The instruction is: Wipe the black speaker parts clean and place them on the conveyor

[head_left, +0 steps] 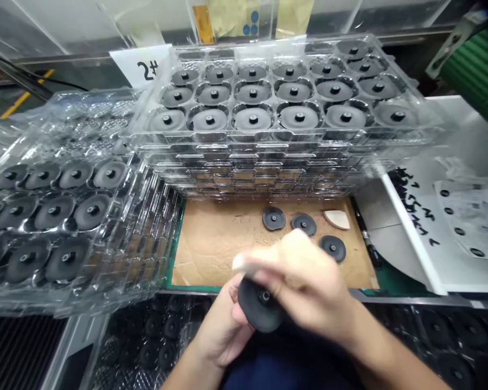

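Close to the camera I hold a black round rubber disc point(257, 309) with a small hub in its middle. My left hand point(223, 325) cups it from below, fingers curled around its edge. Over its upper side lies my right hand point(301, 279), blurred by motion, fingers bent onto the disc. Three loose black discs point(274, 219) lie on the brown cardboard sheet point(211, 244) just beyond my hands.
A stack of clear plastic trays point(268, 157) filled with discs stands behind the cardboard. Another stack of filled trays point(57, 216) sits at the left. A white board point(451, 216) with black bits lies at the right. A label reading 2# point(144, 67) stands at the back.
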